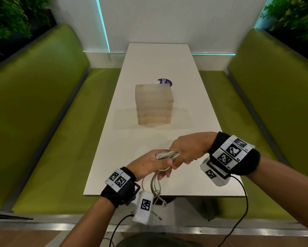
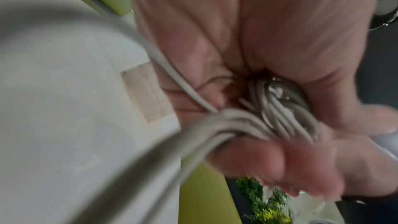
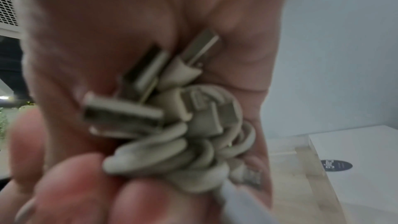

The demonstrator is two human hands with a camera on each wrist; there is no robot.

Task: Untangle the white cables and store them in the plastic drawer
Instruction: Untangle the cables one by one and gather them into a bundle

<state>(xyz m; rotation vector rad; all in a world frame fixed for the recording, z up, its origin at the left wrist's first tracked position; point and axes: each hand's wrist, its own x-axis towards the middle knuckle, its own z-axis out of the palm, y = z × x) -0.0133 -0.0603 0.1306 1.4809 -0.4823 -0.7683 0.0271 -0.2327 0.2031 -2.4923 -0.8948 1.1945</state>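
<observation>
Both hands meet above the near end of the white table (image 1: 194, 107) around a bundle of white cables (image 1: 167, 155). My left hand (image 1: 150, 164) grips the twisted strands (image 2: 277, 117), and loose loops hang below it past the table's front edge (image 1: 155, 189). My right hand (image 1: 188, 150) closes round the other end, where several USB plugs (image 3: 150, 94) bunch in its palm. The translucent plastic drawer unit (image 1: 154, 104) stands upright mid-table beyond the hands, its drawers pushed in; its side shows in the right wrist view (image 3: 301, 176).
Green benches (image 1: 47, 122) flank the table on both sides, with a white wall behind. A round purple sticker (image 1: 164, 82) lies on the table behind the drawer unit. Black wrist-camera leads (image 1: 242, 211) dangle below my arms.
</observation>
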